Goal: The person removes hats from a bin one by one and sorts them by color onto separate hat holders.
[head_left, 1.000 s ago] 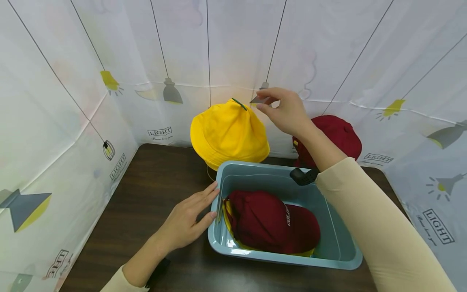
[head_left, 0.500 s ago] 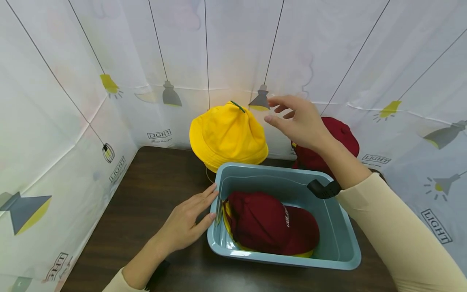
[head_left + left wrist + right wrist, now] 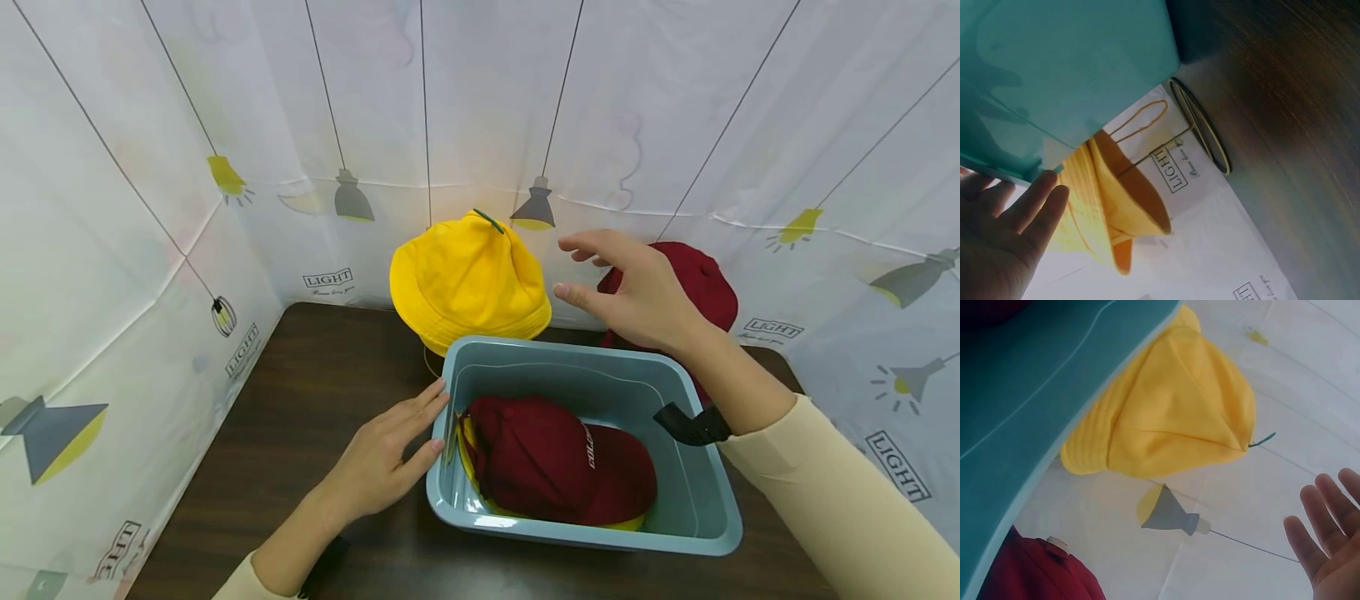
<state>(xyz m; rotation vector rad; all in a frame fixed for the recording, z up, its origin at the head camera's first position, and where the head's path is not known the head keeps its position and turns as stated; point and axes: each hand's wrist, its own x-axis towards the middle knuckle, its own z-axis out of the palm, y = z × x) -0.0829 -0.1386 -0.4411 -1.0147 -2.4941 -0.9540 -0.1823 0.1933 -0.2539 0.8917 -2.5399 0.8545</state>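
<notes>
My left hand (image 3: pixel 386 458) lies with its fingers fairly straight against the left rim of a blue-grey plastic bin (image 3: pixel 585 542). Inside the bin rests a dark red baseball cap (image 3: pixel 555 458) with white lettering, on top of something yellow (image 3: pixel 626 523). My right hand (image 3: pixel 637 292) hovers above the bin's far right side, fingers spread and holding nothing. Behind the bin a yellow bucket hat (image 3: pixel 472 279) with a green stem sits on a wire stand (image 3: pixel 1200 128). A second dark red cap (image 3: pixel 705 283) is partly hidden behind my right hand.
Everything stands on a dark wooden table (image 3: pixel 300 400). Pale curtains printed with lamps (image 3: pixel 352 200) hang close behind the table and along both sides. A black wrist strap (image 3: pixel 693 425) on my right arm overlaps the bin's right end in the head view.
My right hand has come down and to the right, from beside the yellow bucket hat's top toward the red cap at the back. The left hand stays at the bin's rim.
</notes>
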